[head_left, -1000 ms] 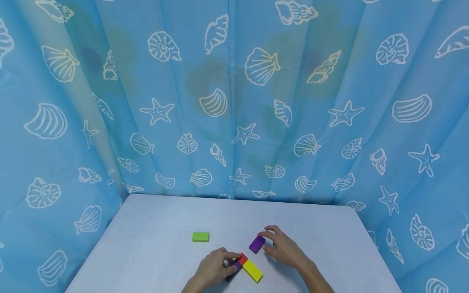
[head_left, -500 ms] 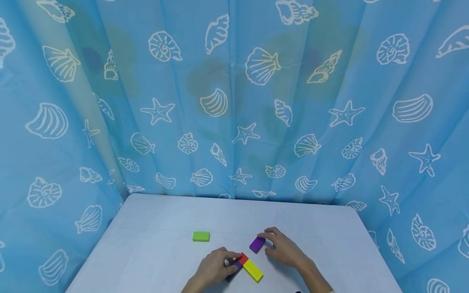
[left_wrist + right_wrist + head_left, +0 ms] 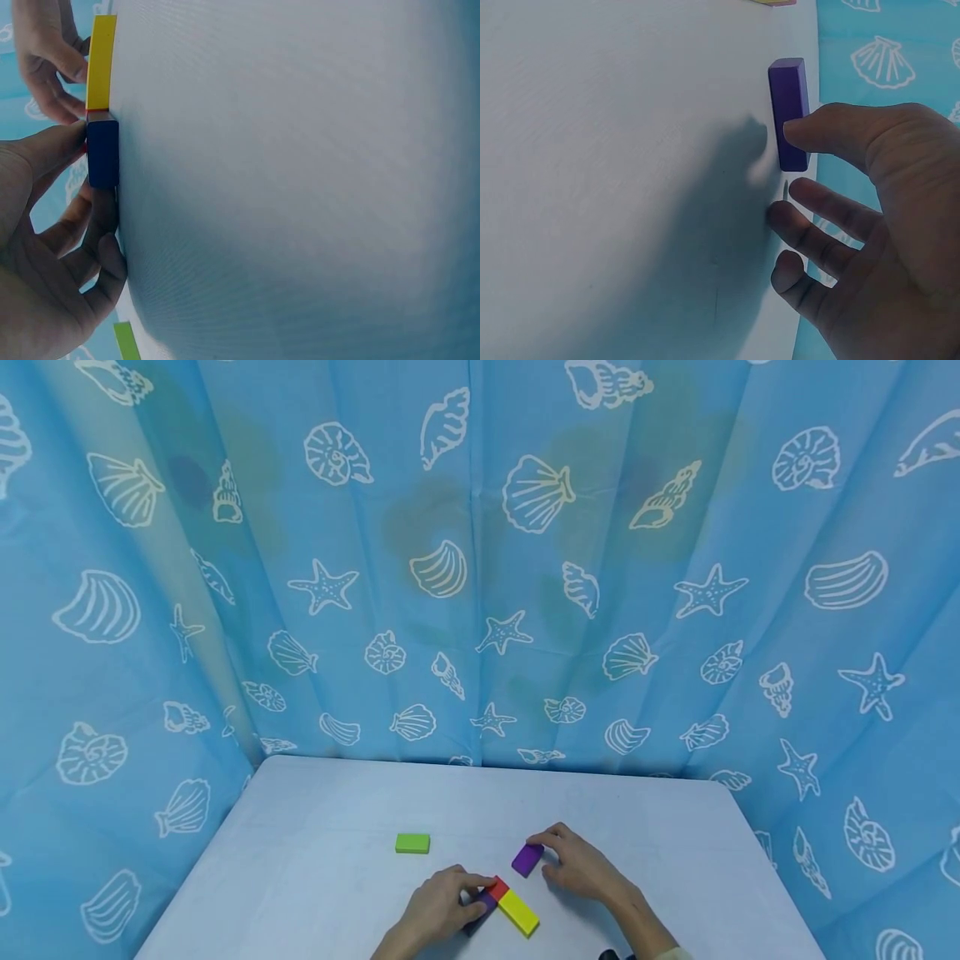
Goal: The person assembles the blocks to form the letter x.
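My left hand (image 3: 442, 906) grips a dark blue block (image 3: 103, 154), its thumb on the near side and its index fingertip reaching the red block (image 3: 497, 888). A yellow block (image 3: 518, 913) runs on from the red one, slanting toward the front right. My right hand (image 3: 585, 867) is beside a purple block (image 3: 527, 860) lying on the table. Its index fingertip is at the block's far corner; the thumb stands slightly apart in the head view. In the right wrist view that thumb overlaps the purple block, and the other fingers are spread below it.
A green block (image 3: 412, 843) lies on the white table (image 3: 322, 877), farther back and to the left. A blue curtain (image 3: 480, 568) with white shell prints surrounds the table's back and sides.
The right index finger and thumb have shifted slightly at the purple block. Both hands otherwise keep their places, and the blocks have not visibly moved.
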### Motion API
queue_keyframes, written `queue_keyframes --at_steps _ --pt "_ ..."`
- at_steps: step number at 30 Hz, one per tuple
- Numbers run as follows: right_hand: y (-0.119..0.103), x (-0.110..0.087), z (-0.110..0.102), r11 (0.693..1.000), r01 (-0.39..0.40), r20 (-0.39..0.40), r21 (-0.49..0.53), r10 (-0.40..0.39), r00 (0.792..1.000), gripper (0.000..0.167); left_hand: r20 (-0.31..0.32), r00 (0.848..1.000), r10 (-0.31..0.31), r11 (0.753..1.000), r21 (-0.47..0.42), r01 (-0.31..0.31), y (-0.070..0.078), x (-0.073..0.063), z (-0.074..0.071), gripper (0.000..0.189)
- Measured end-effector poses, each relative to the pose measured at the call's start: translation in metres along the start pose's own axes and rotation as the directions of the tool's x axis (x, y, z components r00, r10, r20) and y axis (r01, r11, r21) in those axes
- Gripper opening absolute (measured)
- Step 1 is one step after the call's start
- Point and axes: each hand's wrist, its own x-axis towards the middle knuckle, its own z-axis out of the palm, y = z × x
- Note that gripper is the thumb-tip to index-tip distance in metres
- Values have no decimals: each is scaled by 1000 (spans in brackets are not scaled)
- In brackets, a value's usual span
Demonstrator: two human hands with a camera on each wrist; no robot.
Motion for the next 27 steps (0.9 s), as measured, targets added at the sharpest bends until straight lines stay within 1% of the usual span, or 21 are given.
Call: queue_keyframes --at_steps 8,18,27 --pt "-1 2 1 1000 0 -6 6 0 1000 44 9 1000 -19 1000 -12 19 2 0 0 36" --pt "-3 2 1 1000 5 -9 4 -5 1000 44 -6 1000 -17 1000 -9 17 2 -1 0 37" --pt "-6 6 1 1000 -13 11 -10 14 1000 45 21 1000 -20 999 -33 21 3 -3 -2 36"
